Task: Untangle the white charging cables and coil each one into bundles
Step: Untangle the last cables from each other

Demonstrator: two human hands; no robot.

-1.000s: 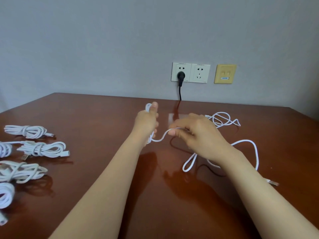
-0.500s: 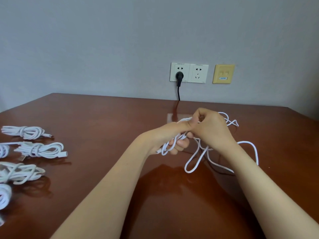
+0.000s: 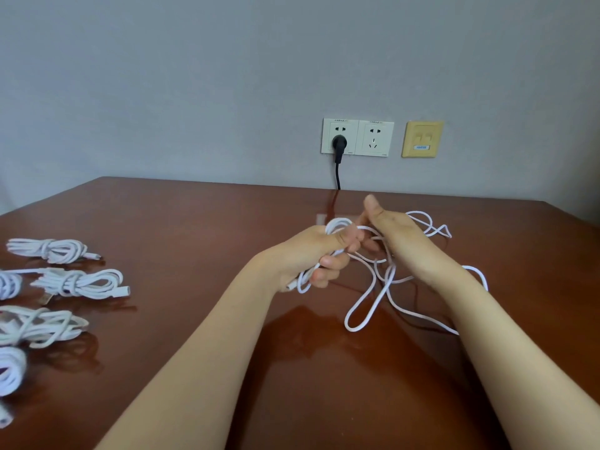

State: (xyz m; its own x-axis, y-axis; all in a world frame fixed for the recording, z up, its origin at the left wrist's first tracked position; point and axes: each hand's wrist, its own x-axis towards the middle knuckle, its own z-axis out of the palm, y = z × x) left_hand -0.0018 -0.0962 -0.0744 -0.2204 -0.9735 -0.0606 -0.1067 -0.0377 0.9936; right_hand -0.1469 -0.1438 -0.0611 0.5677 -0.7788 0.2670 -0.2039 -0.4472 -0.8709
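White cables on glossy brown table, apparently abutting grey wall.

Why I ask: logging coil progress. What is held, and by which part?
The left hand grips the white cable by its gathered loops. Whether the right hand grips it cannot be told.

— What is getting cut off?
— Some coiled white cable bundles are running off the left edge.
— And the long loose white cable?
— It is hiding partly behind the right hand and arm. That hand's fingers are hiding too.
— The thin black cord?
— It is dropping behind the shiny brown wooden table.
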